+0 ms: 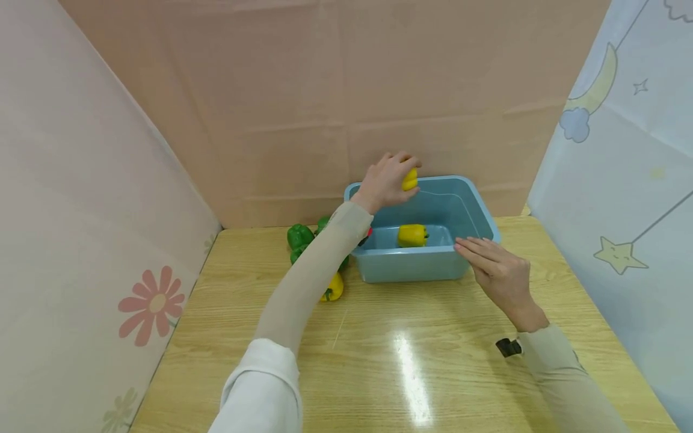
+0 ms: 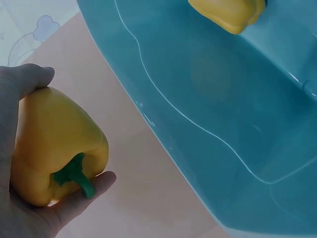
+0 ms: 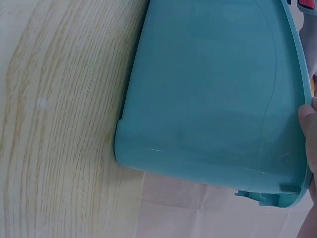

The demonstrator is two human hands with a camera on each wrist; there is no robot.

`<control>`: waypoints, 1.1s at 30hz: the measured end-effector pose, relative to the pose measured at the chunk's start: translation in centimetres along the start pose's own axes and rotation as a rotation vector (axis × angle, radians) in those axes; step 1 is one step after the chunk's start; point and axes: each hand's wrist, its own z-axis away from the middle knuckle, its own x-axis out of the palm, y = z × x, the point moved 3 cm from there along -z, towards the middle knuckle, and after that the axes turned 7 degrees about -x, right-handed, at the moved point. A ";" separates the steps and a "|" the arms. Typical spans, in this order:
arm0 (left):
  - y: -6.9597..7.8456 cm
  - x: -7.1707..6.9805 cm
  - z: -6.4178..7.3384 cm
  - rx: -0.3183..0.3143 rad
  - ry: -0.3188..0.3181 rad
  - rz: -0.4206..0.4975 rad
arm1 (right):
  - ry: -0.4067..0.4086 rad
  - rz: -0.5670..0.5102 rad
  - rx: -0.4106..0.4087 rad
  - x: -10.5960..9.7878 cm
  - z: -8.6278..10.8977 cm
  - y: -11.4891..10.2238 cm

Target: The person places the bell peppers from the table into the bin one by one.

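My left hand (image 1: 387,180) grips a yellow bell pepper (image 2: 59,144), raised at the far left side of a blue plastic bin (image 1: 411,267). The left wrist view shows its green stem and the thumb and fingers around its sides; the palm covers the rest. Inside the bin, a second yellow bell pepper (image 1: 412,235) lies on its side on the bottom. At the bin's near right corner, my right hand (image 1: 500,273) rests on the rim with its fingers straight. The right wrist view has fingertips (image 3: 308,115) against that rim, above the outer wall.
Left of the bin, several green bell peppers (image 1: 300,237) sit on the wooden table (image 1: 379,361), partly behind my left forearm. Another yellow bell pepper (image 1: 333,287) lies nearer me. A tan backdrop (image 1: 271,120) stands behind the bin, with patterned sheets at both sides.
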 end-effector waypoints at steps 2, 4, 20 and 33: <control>0.3 -0.1 -0.1 0.001 -0.001 0.003 | 0.006 -0.002 -0.002 0.0 0.0 0.0; 0.5 -0.1 -0.2 0.003 -0.003 0.005 | 0.012 -0.003 -0.006 0.1 -0.1 0.0; 1.0 0.6 -0.3 0.022 -0.012 -0.011 | 0.007 0.006 -0.002 0.0 0.0 -0.1; 1.4 0.8 -0.4 0.023 -0.021 -0.007 | 0.002 -0.002 0.007 -0.1 0.0 0.0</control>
